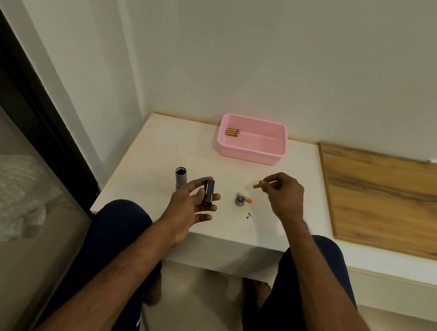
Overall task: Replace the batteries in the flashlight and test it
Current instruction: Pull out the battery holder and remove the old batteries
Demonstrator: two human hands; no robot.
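Note:
My left hand (190, 207) grips a black battery holder (208, 192) upright above the white table (161, 153). Just left of it lies the grey flashlight body (180, 177), its open end facing away from me. My right hand (284, 195) pinches a small battery (258, 185) with an orange end between thumb and fingers, held over the table. Between the hands lie the round metal flashlight cap (240, 199) and another battery (246, 198) with an orange tip, touching the cap.
A pink plastic basket (251, 153) at the table's back edge holds several gold batteries (232, 132) in its left corner. A wooden board (396, 201) covers the surface to the right. Small dark marks (250, 216) sit near my right wrist. My knees are under the table's front edge.

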